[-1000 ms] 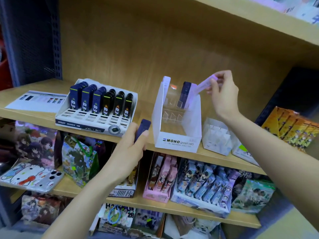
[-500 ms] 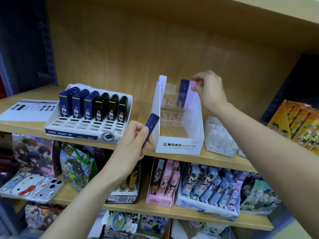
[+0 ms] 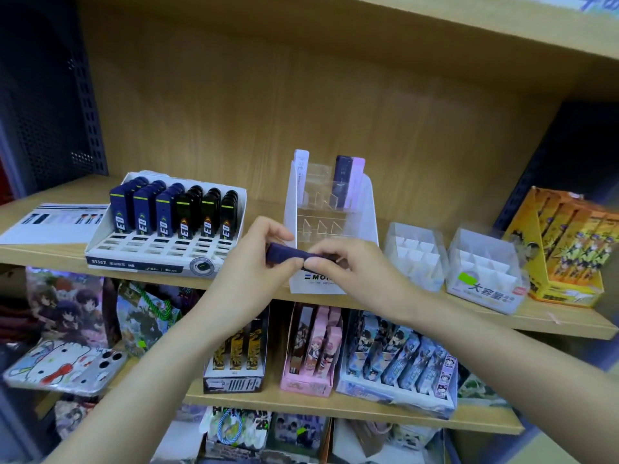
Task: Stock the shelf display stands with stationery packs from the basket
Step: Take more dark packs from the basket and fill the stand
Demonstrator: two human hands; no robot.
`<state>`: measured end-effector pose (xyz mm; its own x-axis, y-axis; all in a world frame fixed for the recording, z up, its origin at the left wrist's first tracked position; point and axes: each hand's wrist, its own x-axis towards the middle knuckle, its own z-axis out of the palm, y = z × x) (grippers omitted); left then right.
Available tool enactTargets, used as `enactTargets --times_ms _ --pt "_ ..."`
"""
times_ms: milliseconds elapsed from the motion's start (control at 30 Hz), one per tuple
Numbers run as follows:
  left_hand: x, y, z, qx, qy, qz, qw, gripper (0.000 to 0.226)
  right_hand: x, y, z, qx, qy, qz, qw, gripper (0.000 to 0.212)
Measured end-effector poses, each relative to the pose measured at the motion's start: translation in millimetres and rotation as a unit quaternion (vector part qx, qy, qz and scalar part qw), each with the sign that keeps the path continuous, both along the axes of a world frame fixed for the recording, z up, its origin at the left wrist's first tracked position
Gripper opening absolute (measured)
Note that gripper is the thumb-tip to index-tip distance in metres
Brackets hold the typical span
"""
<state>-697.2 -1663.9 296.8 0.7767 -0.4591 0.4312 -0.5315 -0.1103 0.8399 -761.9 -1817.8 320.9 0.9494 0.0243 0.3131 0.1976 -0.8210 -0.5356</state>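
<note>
A white MONO display stand (image 3: pixel 368 209) with clear tiered slots stands mid-shelf. In its top row stand a white pack (image 3: pixel 300 172) at the left, and a dark navy pack (image 3: pixel 342 179) with a lilac pack (image 3: pixel 356 177) at the right. In front of the stand, both hands hold one dark navy pack (image 3: pixel 284 255) lying level. My left hand (image 3: pixel 258 259) grips its left end. My right hand (image 3: pixel 345 266) pinches its right end. The basket is out of view.
A white tray (image 3: pixel 160 259) of navy and black lead cases stands left of the stand, with a leaflet (image 3: pixel 50 222) beyond it. Two clear divider boxes (image 3: pixel 415 259) (image 3: pixel 482 276) and an orange display box (image 3: pixel 566 249) stand to the right. Lower shelves hold several character goods.
My right hand left the lilac pack in the stand's top row and came down to the navy pack. My left hand brought that pack to the right, in front of the stand.
</note>
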Motion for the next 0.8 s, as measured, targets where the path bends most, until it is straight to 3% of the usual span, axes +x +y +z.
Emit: enactTargets --times_ms 233,333,467,600,800 --pt "-11 -19 21 -0.061 -0.044 -0.009 0.997 0.018 -14 3 4 0.25 0.052 0.011 0.967 0.005" --pt "-9 -29 31 -0.059 -0.084 0.007 0.995 0.013 -18 -2 11 0.303 0.021 -0.021 0.952 0.002" --pt "11 -43 44 -0.027 -0.158 0.039 0.986 0.01 -13 -29 31 0.258 -0.13 -0.121 0.95 0.006" --pt "36 -60 45 0.106 -0.232 0.068 0.965 0.028 11 -59 51 0.174 -0.232 -0.197 0.937 0.008" --pt "64 -89 35 0.284 -0.386 0.122 0.869 0.041 62 -81 62 0.075 -0.282 -0.228 0.929 0.011"
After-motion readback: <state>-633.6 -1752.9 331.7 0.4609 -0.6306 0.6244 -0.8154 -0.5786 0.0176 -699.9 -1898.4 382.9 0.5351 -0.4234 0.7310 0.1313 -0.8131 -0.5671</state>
